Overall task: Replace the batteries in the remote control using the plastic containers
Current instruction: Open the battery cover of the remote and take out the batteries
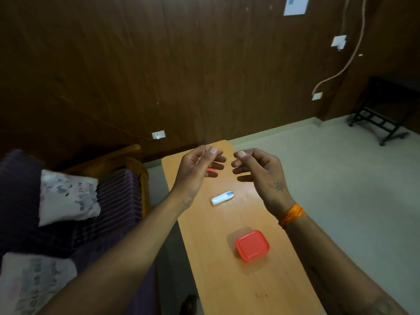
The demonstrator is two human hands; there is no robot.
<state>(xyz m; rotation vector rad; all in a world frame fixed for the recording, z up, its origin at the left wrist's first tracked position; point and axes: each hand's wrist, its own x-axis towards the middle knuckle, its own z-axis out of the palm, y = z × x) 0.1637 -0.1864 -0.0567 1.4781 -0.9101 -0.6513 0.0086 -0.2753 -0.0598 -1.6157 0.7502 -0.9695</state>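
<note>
**Hands up, nothing gripped**

Left hand [200, 165] and right hand [254, 168] are hovering mid-frame, fingers loosely curled, holding nothing. Remote control [222, 198] is lying centre on the desk [229, 280]; red container [252, 246] is sitting below it, lid on, nearer the right edge.

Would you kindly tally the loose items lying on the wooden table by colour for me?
White: 1, the white plastic remote control
Red: 1, the red-lidded square plastic container
Total: 2, both lying on the light wooden table; a reddish patch behind the left hand is unclear.
</note>
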